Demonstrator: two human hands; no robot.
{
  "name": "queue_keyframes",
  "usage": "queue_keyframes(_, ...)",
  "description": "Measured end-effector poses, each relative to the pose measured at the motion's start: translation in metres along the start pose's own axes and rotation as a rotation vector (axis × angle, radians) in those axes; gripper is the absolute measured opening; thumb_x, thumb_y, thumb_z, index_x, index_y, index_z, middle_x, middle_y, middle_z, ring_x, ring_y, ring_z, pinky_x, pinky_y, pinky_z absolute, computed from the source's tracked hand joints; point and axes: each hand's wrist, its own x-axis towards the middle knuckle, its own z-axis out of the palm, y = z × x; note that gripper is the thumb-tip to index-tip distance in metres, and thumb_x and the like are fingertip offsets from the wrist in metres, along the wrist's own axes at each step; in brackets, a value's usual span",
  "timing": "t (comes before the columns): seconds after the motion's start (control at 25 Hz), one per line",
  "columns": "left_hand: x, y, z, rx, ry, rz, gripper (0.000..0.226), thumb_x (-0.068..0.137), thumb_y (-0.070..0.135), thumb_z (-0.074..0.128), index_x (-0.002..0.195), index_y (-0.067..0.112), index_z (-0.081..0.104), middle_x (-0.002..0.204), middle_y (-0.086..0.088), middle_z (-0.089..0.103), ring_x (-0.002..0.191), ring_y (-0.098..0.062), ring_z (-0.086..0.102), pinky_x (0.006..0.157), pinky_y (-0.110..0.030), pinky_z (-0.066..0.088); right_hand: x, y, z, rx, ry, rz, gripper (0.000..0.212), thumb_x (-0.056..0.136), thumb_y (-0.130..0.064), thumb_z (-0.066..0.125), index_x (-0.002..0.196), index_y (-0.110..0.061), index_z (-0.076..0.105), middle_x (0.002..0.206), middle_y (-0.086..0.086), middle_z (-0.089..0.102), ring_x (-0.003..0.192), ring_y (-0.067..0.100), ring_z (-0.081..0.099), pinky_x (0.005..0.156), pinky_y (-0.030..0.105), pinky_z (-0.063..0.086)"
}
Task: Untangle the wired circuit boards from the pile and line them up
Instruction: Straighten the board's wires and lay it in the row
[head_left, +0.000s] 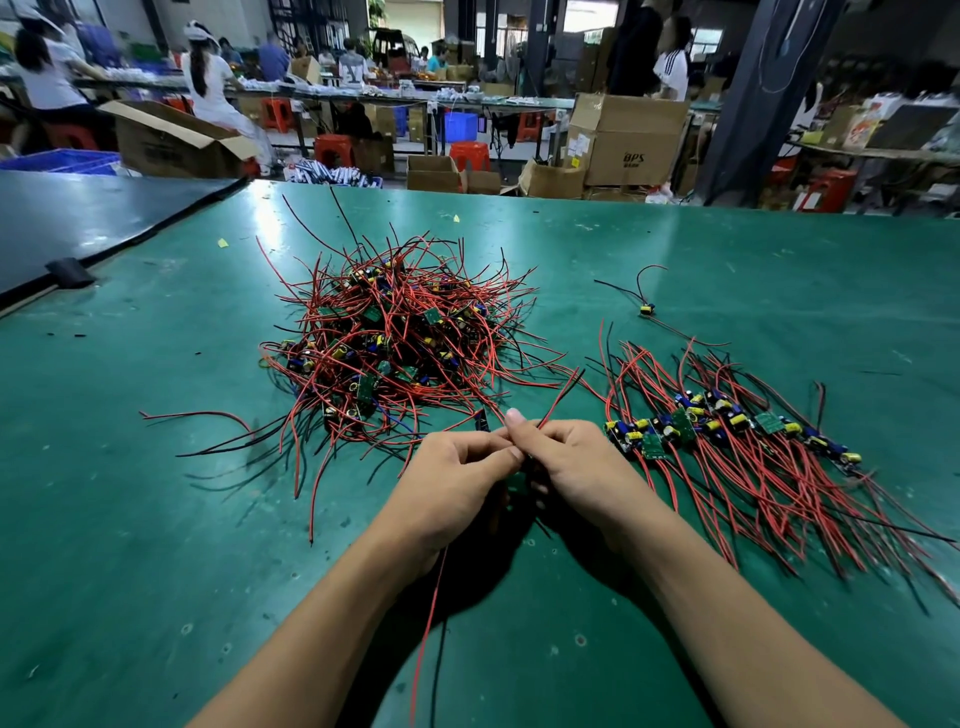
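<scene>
At the near middle of the counter (156, 519), your left hand (452, 483) and right hand (576, 467) meet with the fingertips touching. Both hands are curled and grasp one wired board (516, 486) by its leads; only a green sliver of it shows between the palms. The right thumb and forefinger pinch a red and a black lead (561, 395) that rise up and to the right. One red lead (428, 623) and one black lead hang from under the left hand toward you.

Edges and open room:
- The far edge runs straight across, beyond the pile.
- At far left, a dark panel (78, 218) meets the green surface along a diagonal seam, with one black clamp (70, 271) on it.
- Bare surface lies to the near left, and to the far right behind the row.
- Between pile and row only a narrow lane shows, crossed by stray wire ends.

Count:
- One tangled pile (395, 343), ahead and left of the hands; the number of boards in it cannot be told.
- One lined-up row (727, 426), just right of the right hand, boards side by side with wires fanned toward you; overlap prevents an exact count.
- One single board (647, 309) lies apart, beyond the row.
- Two small yellow scraps (223, 242) lie near the far edge
</scene>
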Motion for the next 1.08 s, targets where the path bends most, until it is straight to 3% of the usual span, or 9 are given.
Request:
queue_keyframes(0.16, 0.0, 0.0, 0.001, 0.081, 0.015, 0.024, 0.017, 0.094, 0.009, 0.062, 0.084, -0.002, 0.071, 0.045, 0.008, 0.055, 0.033, -0.007, 0.042, 0.037, -0.015, 0.032, 0.001, -0.004, -0.002, -0.077, 0.089, -0.073, 0.039, 0.1, -0.04, 0.057, 0.082, -0.013, 0.079, 0.045, -0.008, 0.055, 0.038, 0.004, 0.043, 0.04, 0.015, 0.034)
queue_keyframes(0.24, 0.001, 0.0, 0.0, 0.12, 0.023, 0.029, 0.017, 0.093, 0.011, 0.063, 0.084, 0.0, 0.071, 0.042, 0.003, 0.051, 0.031, -0.009, 0.04, 0.037, -0.014, 0.03, 0.003, -0.005, -0.003, -0.097, 0.134, -0.072, 0.04, 0.102, -0.041, 0.052, 0.085, -0.015, 0.078, 0.042, -0.009, 0.05, 0.036, 0.004, 0.039, 0.04, 0.016, 0.031)
queue_keyframes(0.4, 0.001, 0.0, -0.003, 0.116, -0.023, 0.018, 0.017, 0.092, 0.015, 0.064, 0.082, 0.004, 0.072, 0.042, -0.002, 0.049, 0.031, -0.013, 0.041, 0.038, -0.016, 0.03, 0.008, -0.005, -0.007, 0.189, 0.222, -0.021, 0.048, 0.104, -0.045, 0.047, 0.084, -0.014, 0.079, 0.061, 0.002, 0.042, 0.039, 0.009, 0.028, 0.04, 0.018, 0.023)
queue_keyframes(0.56, 0.002, 0.0, -0.006, 0.058, -0.042, -0.002, 0.017, 0.091, 0.016, 0.064, 0.083, 0.003, 0.072, 0.044, -0.002, 0.05, 0.033, -0.014, 0.042, 0.038, -0.016, 0.032, 0.01, -0.01, -0.013, 0.589, 0.005, 0.118, 0.061, 0.105, -0.045, 0.035, 0.084, -0.012, 0.082, 0.071, -0.003, 0.052, 0.04, 0.006, 0.029, 0.04, 0.018, 0.019)
queue_keyframes(0.72, 0.001, 0.001, -0.009, 0.042, -0.079, 0.013, 0.019, 0.092, 0.016, 0.062, 0.081, 0.005, 0.072, 0.046, -0.003, 0.051, 0.033, -0.014, 0.043, 0.037, -0.016, 0.033, 0.007, -0.012, -0.02, 0.875, -0.223, 0.214, 0.046, 0.092, -0.038, 0.046, 0.085, -0.007, 0.08, 0.071, -0.001, 0.051, 0.038, 0.006, 0.031, 0.041, 0.018, 0.017)
queue_keyframes(0.8, 0.001, 0.0, -0.01, 0.03, -0.083, 0.006, 0.019, 0.092, 0.017, 0.062, 0.079, 0.007, 0.072, 0.047, -0.004, 0.051, 0.034, -0.015, 0.043, 0.038, -0.017, 0.034, 0.006, -0.011, -0.017, 0.783, -0.201, 0.192, 0.048, 0.093, -0.044, 0.047, 0.088, -0.01, 0.081, 0.072, -0.002, 0.054, 0.039, 0.005, 0.031, 0.039, 0.016, 0.018)
queue_keyframes(0.92, 0.001, -0.001, -0.009, -0.055, -0.044, -0.029, 0.016, 0.092, 0.015, 0.063, 0.082, 0.005, 0.071, 0.048, -0.003, 0.053, 0.037, -0.015, 0.043, 0.037, -0.018, 0.035, 0.004, -0.007, -0.01, 0.345, -0.112, 0.111, 0.049, 0.094, -0.056, 0.051, 0.099, -0.016, 0.08, 0.07, -0.005, 0.062, 0.042, 0.003, 0.032, 0.036, 0.015, 0.024)
queue_keyframes(1.0, 0.001, -0.001, -0.008, -0.088, -0.022, -0.027, 0.015, 0.092, 0.01, 0.063, 0.081, 0.004, 0.071, 0.054, 0.0, 0.06, 0.037, -0.013, 0.045, 0.036, -0.018, 0.036, 0.001, -0.003, -0.003, 0.094, -0.095, 0.058, 0.04, 0.094, -0.053, 0.058, 0.102, -0.02, 0.079, 0.069, 0.003, 0.062, 0.045, 0.006, 0.04, 0.04, 0.016, 0.029)
queue_keyframes(1.08, 0.001, -0.001, -0.008, -0.083, -0.018, -0.02, 0.015, 0.092, 0.008, 0.063, 0.082, 0.001, 0.071, 0.064, -0.007, 0.063, 0.037, -0.013, 0.045, 0.036, -0.018, 0.036, 0.0, -0.002, 0.0, 0.061, -0.07, 0.037, 0.032, 0.096, -0.047, 0.06, 0.098, -0.022, 0.08, 0.073, 0.011, 0.064, 0.05, 0.01, 0.051, 0.042, 0.016, 0.034)
